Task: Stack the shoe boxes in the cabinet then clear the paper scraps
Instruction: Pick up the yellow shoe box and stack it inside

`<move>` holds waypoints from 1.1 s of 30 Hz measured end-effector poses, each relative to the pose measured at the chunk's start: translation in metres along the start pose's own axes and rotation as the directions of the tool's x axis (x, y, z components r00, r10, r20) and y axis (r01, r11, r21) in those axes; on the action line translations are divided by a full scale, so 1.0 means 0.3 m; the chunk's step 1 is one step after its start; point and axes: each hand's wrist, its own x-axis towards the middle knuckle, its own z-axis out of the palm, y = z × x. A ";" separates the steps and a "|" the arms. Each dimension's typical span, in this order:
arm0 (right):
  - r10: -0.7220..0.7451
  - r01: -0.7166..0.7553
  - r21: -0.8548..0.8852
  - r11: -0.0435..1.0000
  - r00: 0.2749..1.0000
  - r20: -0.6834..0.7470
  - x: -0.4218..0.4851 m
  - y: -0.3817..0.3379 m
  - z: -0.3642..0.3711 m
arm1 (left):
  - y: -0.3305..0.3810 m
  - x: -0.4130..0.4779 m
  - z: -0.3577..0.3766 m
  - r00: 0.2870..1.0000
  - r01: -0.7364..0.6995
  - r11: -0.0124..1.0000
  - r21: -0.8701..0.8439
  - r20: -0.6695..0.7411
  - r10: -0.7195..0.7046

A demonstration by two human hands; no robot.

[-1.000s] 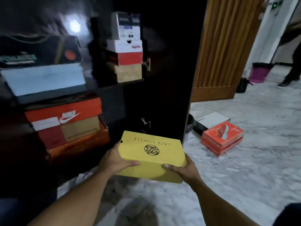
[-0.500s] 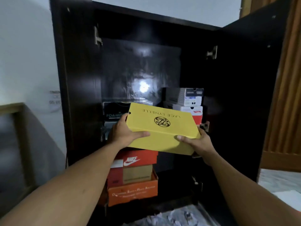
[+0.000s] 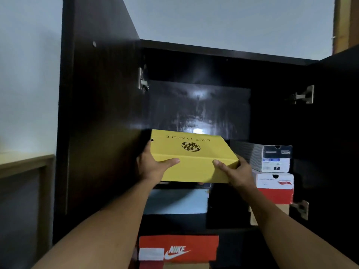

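Observation:
A yellow shoe box (image 3: 191,158) marked LACE LYNELLE is held level inside the open dark cabinet (image 3: 101,113). My left hand (image 3: 153,167) grips its near left corner, thumb along the front face. My right hand (image 3: 236,171) grips the near right corner the same way. The box hovers just above a pale blue box (image 3: 176,200) on the upper shelf's left stack; whether it touches is hidden. No paper scraps are in view.
Right of it stands a stack: a grey-and-white box (image 3: 272,158), a white-and-red box (image 3: 274,188), a tan one below. A red Nike box (image 3: 178,248) sits on the lower shelf. Both cabinet doors stand open; metal hinges (image 3: 303,96) jut inward.
I have raised the yellow box from floor level up and forward into the cabinet, over the left stack. My view has tilted upward; both hands keep the same hold.

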 end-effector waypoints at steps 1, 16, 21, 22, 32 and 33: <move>-0.016 0.016 -0.012 1.000 1.000 -0.008 0.026 0.021 0.026 | -0.021 0.020 0.015 1.000 -0.007 1.000 0.010 -0.018 0.008; -0.263 0.259 -0.269 0.927 0.964 0.023 0.173 0.223 0.242 | -0.237 0.132 0.269 0.910 -0.304 0.894 0.328 -0.179 0.375; -0.175 0.255 -0.447 0.857 0.961 0.212 0.268 0.237 0.266 | -0.333 0.155 0.275 0.974 -0.221 0.877 0.427 0.044 0.224; -0.141 0.240 -0.473 0.848 0.962 0.235 0.286 0.241 0.269 | -0.341 0.163 0.269 0.975 -0.220 0.860 0.460 0.086 0.204; 0.003 0.158 -0.500 0.851 0.952 0.305 0.390 0.304 0.310 | -0.331 0.195 0.295 0.989 -0.117 0.828 0.548 0.144 0.045; 0.009 0.157 -0.505 0.849 0.950 0.311 0.392 0.308 0.311 | -0.330 0.196 0.294 0.988 -0.116 0.822 0.557 0.152 0.037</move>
